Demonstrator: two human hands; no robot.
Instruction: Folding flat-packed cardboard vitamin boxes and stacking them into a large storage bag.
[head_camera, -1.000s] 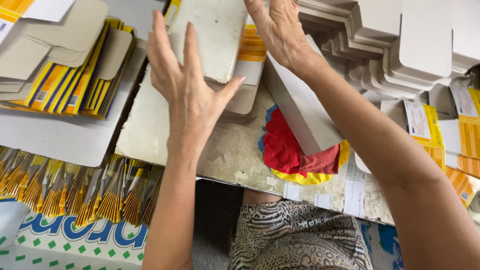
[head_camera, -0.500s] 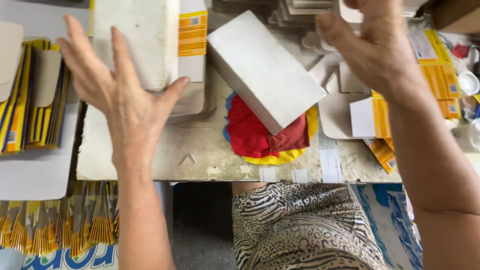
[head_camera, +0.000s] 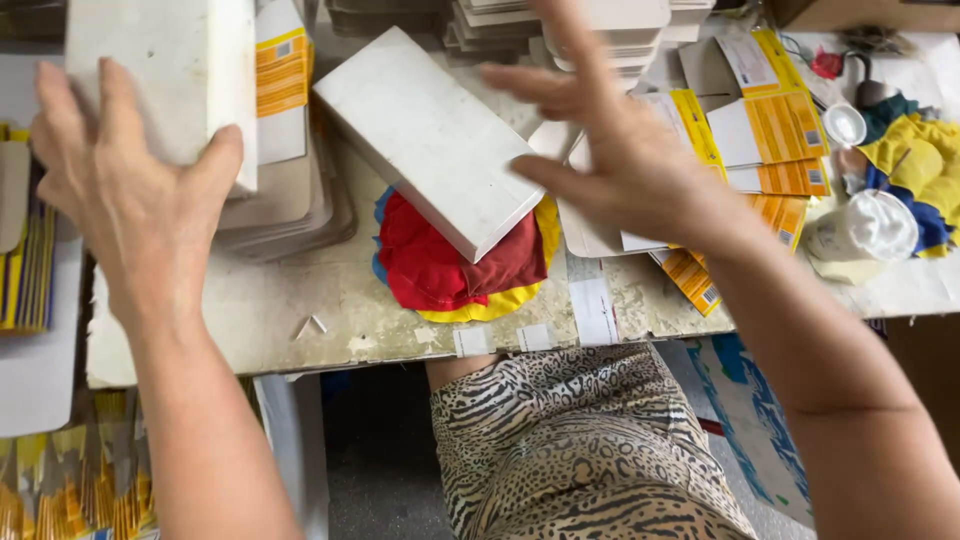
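My left hand (head_camera: 125, 195) rests flat against the side of a tall white block (head_camera: 165, 75) that stands on a stack of flat grey cartons (head_camera: 285, 205), thumb on its right edge. My right hand (head_camera: 625, 150) hovers with fingers spread above flat yellow-and-white carton blanks (head_camera: 770, 125), holding nothing. Between the hands a second white block (head_camera: 430, 135) lies tilted on a red, yellow and blue cloth (head_camera: 450, 275).
The worn, stained work board (head_camera: 290, 320) ends just in front of my lap. Stacks of folded white cartons (head_camera: 560, 25) fill the back. A white bowl-like lid (head_camera: 845, 125), a white bundle (head_camera: 870, 230) and a yellow-blue cloth (head_camera: 915, 165) lie right. Yellow blanks (head_camera: 25, 260) sit left.
The view has shifted right. My right hand has let go of the tilted white block and moved right over the carton blanks. My left hand stays at the upright block.
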